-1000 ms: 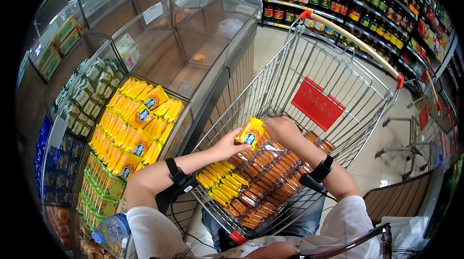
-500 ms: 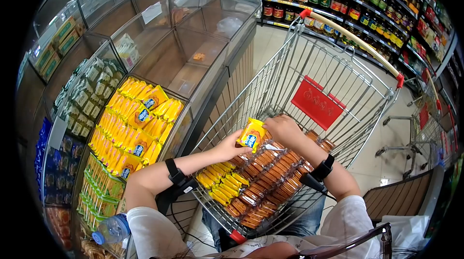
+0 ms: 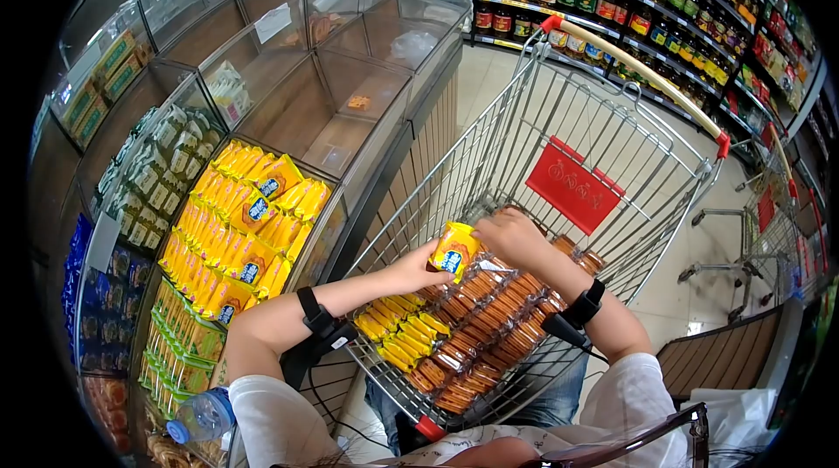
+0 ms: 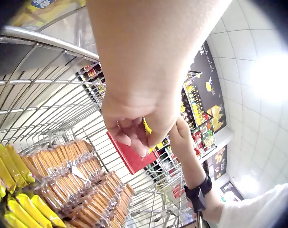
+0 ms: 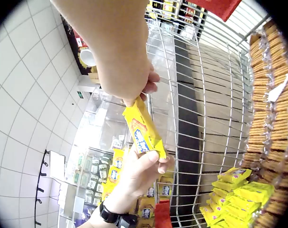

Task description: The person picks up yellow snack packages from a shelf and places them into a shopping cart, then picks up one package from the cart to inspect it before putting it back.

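Observation:
Over the shopping cart, a yellow biscuit packet [image 3: 454, 251] with a blue label is held up between both hands. My left hand [image 3: 415, 267] grips its lower end, with the thumb across the front in the right wrist view. At the opposite end my right hand [image 3: 516, 236] pinches the packet's edge [image 5: 133, 109] between thumb and fingers. Below the hands in the cart lie rows of brown biscuits [image 3: 489, 319] in clear wrap. Beside them sits a stack of small yellow packets [image 3: 404, 328].
The wire cart [image 3: 437, 173] surrounds the hands, with a red panel [image 3: 577, 187] on its handle end. To the left, a display bin holds rows of yellow packets [image 3: 232, 236]. Jars line the shelves [image 3: 594, 9] at the back. Another cart [image 3: 760, 214] stands to the right.
The yellow packet has dropped slightly and turned a little in the hands. My right hand has shifted slightly at its upper edge. The cart's contents look the same.

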`<state>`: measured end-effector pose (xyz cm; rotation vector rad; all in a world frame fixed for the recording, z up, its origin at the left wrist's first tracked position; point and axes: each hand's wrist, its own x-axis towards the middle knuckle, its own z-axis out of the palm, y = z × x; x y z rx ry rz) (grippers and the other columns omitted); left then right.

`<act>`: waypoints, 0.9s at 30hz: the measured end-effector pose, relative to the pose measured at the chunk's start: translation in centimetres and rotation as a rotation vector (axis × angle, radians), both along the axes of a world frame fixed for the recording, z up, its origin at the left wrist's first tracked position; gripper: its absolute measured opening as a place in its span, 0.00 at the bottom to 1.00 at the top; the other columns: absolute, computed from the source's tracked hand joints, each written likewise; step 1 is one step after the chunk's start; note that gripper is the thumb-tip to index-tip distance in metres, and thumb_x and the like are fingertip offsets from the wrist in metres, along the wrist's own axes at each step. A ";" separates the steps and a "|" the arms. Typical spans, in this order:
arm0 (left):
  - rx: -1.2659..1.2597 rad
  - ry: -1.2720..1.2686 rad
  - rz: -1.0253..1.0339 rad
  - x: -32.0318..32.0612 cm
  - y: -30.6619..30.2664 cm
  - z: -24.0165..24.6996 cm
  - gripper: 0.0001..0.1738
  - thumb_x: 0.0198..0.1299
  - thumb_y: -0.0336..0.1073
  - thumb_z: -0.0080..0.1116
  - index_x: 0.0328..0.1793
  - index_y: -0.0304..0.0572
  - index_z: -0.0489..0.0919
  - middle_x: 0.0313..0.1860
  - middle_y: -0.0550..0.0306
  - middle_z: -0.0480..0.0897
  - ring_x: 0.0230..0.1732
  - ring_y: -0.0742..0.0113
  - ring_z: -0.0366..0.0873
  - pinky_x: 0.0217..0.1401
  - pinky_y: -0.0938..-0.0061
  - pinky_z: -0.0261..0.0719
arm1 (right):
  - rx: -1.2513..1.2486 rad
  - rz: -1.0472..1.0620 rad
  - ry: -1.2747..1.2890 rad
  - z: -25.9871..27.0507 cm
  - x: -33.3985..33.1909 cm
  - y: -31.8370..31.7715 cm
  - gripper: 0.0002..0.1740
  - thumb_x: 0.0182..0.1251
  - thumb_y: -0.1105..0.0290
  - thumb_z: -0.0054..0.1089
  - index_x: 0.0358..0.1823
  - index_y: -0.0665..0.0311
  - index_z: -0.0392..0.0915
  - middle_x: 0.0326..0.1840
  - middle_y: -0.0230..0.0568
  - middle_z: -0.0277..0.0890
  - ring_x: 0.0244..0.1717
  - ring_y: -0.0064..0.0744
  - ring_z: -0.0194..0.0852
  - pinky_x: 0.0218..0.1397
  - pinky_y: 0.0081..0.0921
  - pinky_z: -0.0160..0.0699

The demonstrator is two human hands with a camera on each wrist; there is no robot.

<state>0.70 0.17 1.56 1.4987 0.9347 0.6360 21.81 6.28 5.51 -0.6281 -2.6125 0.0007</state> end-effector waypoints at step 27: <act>-0.148 0.024 -0.019 0.0 -0.3 0.8 0.27 0.54 0.29 0.53 0.59 0.42 0.57 0.42 0.58 0.73 0.36 0.74 0.75 0.35 0.79 0.77 | 0.000 -0.004 -0.017 -0.3 -0.1 0.0 0.07 0.57 0.66 0.49 0.25 0.61 0.67 0.22 0.34 0.72 0.28 0.33 0.72 0.39 0.27 0.65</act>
